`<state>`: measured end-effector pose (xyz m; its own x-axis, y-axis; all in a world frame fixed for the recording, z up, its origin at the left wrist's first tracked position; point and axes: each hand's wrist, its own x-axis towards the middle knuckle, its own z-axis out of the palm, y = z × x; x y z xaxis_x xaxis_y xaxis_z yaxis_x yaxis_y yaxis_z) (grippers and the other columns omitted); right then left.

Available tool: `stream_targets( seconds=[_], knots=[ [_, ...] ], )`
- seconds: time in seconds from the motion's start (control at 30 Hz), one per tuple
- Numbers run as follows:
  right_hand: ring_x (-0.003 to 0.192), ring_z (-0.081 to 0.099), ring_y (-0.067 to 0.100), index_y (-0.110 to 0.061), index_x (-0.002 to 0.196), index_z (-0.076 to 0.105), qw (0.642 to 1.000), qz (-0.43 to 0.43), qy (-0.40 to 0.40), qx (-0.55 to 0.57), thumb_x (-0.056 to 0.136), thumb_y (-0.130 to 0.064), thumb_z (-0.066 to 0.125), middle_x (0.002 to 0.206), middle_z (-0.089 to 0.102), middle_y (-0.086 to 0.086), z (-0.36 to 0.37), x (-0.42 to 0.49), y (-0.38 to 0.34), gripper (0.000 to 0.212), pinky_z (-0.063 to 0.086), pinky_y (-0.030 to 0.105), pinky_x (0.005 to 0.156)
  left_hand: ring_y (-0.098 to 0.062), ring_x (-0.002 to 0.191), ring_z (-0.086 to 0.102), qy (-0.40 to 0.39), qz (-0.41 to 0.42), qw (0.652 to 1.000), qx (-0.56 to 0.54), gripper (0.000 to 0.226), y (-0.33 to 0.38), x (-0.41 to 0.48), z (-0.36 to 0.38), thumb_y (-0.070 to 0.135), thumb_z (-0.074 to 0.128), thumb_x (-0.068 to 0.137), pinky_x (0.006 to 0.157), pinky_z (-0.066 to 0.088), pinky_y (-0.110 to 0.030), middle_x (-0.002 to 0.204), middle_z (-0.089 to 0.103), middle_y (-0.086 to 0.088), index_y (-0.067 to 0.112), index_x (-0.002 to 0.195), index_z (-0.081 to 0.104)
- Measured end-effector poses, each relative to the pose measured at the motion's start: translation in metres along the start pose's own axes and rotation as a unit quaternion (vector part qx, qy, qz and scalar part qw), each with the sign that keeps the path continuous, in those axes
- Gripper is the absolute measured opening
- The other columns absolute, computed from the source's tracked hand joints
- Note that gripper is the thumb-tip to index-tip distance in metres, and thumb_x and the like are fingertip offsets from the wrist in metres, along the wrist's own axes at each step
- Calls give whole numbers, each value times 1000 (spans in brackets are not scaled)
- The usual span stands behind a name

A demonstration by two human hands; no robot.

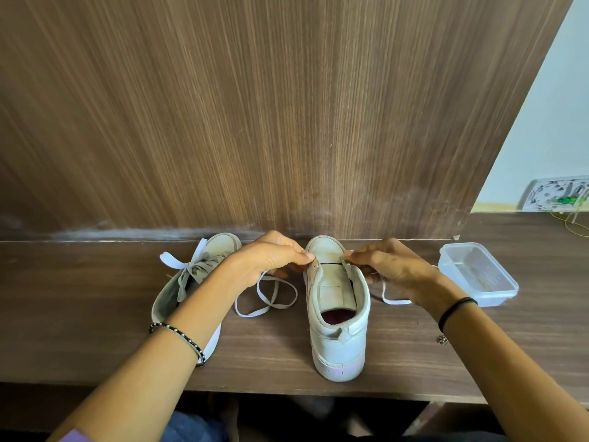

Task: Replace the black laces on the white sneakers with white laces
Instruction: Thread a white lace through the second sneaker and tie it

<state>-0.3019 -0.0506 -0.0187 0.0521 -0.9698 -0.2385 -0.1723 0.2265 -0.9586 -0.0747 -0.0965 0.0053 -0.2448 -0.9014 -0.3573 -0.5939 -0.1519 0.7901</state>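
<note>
Two sneakers sit on the wooden shelf (95, 352), and the one you are working on, the right sneaker (338, 311), stands at lower centre of the frame, heel toward you, toe toward the wood panel (255, 106). Your left hand (271, 255) and right hand (389, 263) each pinch an end of the white lace (271, 296) at the lowest eyelets near the toe, probably evening the two ends before you cross upward. Slack lace loops on the shelf on both sides of the shoe, which keeps it free to pull through. Left of centre, the left sneaker (194, 275) lies already laced and tied in white, so that half looks done. At the right edge, a clear plastic container (478, 275) sits well apart. No brand, label or writing can be read on anything.
</note>
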Motion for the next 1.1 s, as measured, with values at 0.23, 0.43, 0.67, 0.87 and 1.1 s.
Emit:
stream_targets(
  seconds=[0.23, 0.43, 0.67, 0.87, 1.1],
  knots=[
    [73, 60, 13, -8, 82, 72, 980, -88, 69, -166, 98, -34, 65, 79, 71, 10, 8, -2, -11, 31, 52, 31, 72, -11, 85, 72, -9, 10, 1000, -8, 26, 6, 0, 2, 29, 63, 100, 83, 54, -29, 82, 74, 3, 8, 87, 74],
    [66, 56, 12, -9, 83, 63, 936, -167, 116, -286, 100, -27, 56, 76, 65, 4, 22, -13, -32, 26, 43, 13, 55, -19, 85, 70, 13, 14, 1000, -17, 32, 11, 3, 10, 33, 58, 102, 74, 52, -33, 82, 72, -4, 12, 79, 66],
    [78, 65, 22, -13, 87, 61, 924, -168, 96, -330, 101, -23, 53, 84, 68, 3, 36, -10, -36, 19, 55, 32, 67, -20, 79, 73, 103, 1, 995, 1, 31, 17, 6, 17, 31, 62, 100, 64, 54, -29, 81, 75, -9, 3, 90, 70],
    [85, 71, 17, -9, 90, 62, 949, -138, 84, -272, 103, -29, 51, 88, 74, 8, 32, -11, -37, 27, 58, 33, 77, -28, 85, 67, 182, 26, 976, 119, 46, 17, 6, 23, 43, 59, 99, 58, 38, -30, 93, 65, -17, -3, 91, 64],
    [83, 68, 24, -8, 93, 57, 944, -152, 70, -285, 105, -26, 48, 86, 71, 10, 37, -13, -40, 24, 54, 42, 78, -38, 100, 63, 209, 71, 952, 214, 36, 24, -3, 26, 38, 54, 102, 68, 39, -36, 106, 68, -20, 3, 95, 63]
  ],
)
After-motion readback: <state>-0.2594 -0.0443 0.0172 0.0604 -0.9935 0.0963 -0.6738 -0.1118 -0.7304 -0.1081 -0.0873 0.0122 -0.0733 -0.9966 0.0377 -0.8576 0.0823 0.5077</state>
